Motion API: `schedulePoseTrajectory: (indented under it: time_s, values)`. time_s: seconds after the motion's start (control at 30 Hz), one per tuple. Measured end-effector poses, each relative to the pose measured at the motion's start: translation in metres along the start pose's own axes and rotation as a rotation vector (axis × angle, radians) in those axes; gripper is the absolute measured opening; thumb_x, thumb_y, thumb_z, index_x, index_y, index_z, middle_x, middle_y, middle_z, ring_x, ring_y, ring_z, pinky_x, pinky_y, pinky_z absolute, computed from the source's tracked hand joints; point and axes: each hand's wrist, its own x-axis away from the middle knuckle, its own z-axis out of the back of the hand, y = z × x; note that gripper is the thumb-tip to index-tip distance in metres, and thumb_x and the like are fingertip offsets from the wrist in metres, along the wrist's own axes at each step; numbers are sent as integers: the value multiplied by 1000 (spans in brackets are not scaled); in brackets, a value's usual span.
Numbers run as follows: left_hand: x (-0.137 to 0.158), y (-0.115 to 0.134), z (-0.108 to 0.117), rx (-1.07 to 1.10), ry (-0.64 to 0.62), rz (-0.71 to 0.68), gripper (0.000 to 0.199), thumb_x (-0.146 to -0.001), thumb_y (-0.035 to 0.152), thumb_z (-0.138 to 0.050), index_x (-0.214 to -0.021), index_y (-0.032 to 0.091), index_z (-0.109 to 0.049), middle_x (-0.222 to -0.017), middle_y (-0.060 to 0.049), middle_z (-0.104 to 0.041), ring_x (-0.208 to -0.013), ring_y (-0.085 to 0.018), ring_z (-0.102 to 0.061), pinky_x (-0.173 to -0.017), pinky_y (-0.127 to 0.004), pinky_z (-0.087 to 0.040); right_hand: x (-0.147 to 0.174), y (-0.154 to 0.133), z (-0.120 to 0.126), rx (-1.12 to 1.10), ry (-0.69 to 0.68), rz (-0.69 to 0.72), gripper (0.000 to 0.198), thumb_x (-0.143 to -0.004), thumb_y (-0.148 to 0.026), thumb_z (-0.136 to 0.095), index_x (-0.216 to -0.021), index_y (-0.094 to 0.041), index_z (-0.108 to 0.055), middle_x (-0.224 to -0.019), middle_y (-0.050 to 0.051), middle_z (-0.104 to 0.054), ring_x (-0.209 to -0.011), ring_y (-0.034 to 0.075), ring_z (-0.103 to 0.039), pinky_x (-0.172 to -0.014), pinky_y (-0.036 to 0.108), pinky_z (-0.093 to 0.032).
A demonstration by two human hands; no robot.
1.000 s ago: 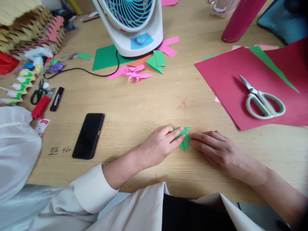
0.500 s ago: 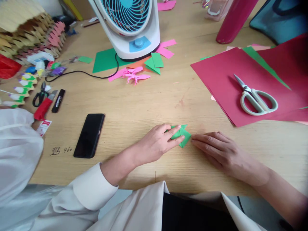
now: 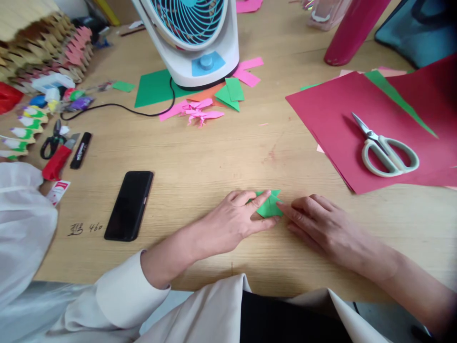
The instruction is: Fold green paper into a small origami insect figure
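A small folded piece of green paper (image 3: 268,207) lies on the table in front of me, with crease lines and a pointed tip at its upper right. My left hand (image 3: 232,220) rests over its left part, two fingers spread and pressing it to the tabletop; its thumb is mostly hidden. From the right, my right hand (image 3: 323,224) touches the paper's right corner with its index fingertip. The other right fingers are bent and close together, and the thumb is out of sight beneath them.
White-handled scissors (image 3: 389,155) lie on red paper sheets (image 3: 321,112) at right. A phone (image 3: 129,206) is at left, near a red cutter (image 3: 59,159). Behind stand a fan (image 3: 207,64) and a magenta cylinder (image 3: 352,33), with pink folded paper (image 3: 200,113) before the fan.
My right hand has moved slightly left, its index fingertip now on the paper's corner. The paper's lower right outline looks different, its downward point now gone from sight. The view has shifted a little.
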Motion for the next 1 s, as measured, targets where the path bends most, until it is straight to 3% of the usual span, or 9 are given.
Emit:
schedulePoseTrajectory:
  time_s: [0.1, 0.2, 0.3, 0.43, 0.6, 0.77, 0.9, 1.0]
  values:
    - [1, 1, 2, 15, 1, 4, 59, -88, 5, -49, -141, 32, -48, -157, -12, -28, -128, -31, -45, -102, -45, -43, -7, 3, -2, -11, -28, -14, 19, -98, -21, -48, -99, -13, -66, -90, 11, -54, -81, 23, -50, -72, 39, -47]
    - [1, 2, 5, 23, 0, 7, 60, -88, 4, -49, -141, 31, -47, -157, -13, -30, -128, -31, -45, -103, -45, -43, -13, 5, -2, -35, -47, -29, 21, -99, -21, -46, -90, -15, -64, -86, 8, -51, -76, 21, -48, -71, 37, -45]
    - [0, 3, 7, 35, -8, 25, 56, -89, 6, -49, -140, 31, -48, -155, -14, -33, -128, -31, -46, -103, -45, -44, -18, 4, -2, -1, -37, -47, 20, -100, -22, -46, -98, -15, -64, -84, 6, -50, -72, 19, -47, -67, 35, -43]
    - [0, 3, 8, 83, 0, 26, 50, -92, 10, -49, -137, 31, -53, -154, -13, -35, -128, -32, -46, -103, -46, -45, -21, 2, -2, 82, -23, -46, 27, -99, -21, -47, -123, -14, -57, -85, 6, -52, -71, 20, -49, -64, 35, -41]
    - [0, 0, 6, 154, 99, 42, 41, -96, 14, -46, -134, 24, -55, -150, -13, -44, -125, -29, -47, -104, -45, -44, -21, -2, -4, 122, 41, -48, 21, -99, -20, -47, -115, -14, -59, -83, 5, -52, -70, 20, -50, -65, 34, -41]
    - [-6, -4, 2, 250, 266, 288, 32, -97, 24, -50, -128, 18, -55, -128, -11, -59, -117, -25, -51, -102, -44, -45, -23, -8, -6, 166, 121, -60, 28, -100, -24, -49, -121, -10, -58, -83, 6, -55, -72, 20, -54, -65, 35, -42]
    - [-18, 3, 2, 202, 238, 551, 34, -86, 43, -68, -106, 17, -60, -110, -10, -57, -103, -27, -53, -90, -45, -49, -25, -12, -7, 223, 167, -70, 30, -100, -26, -49, -121, -8, -60, -80, 6, -57, -69, 20, -54, -62, 35, -42]
    - [-30, 11, 6, 136, 171, 647, 40, -77, 49, -75, -90, 17, -55, -101, -8, -56, -96, -26, -53, -84, -43, -49, -25, -12, -8, 221, 178, -86, 30, -100, -28, -49, -120, -8, -60, -80, 7, -58, -69, 21, -55, -62, 35, -43]
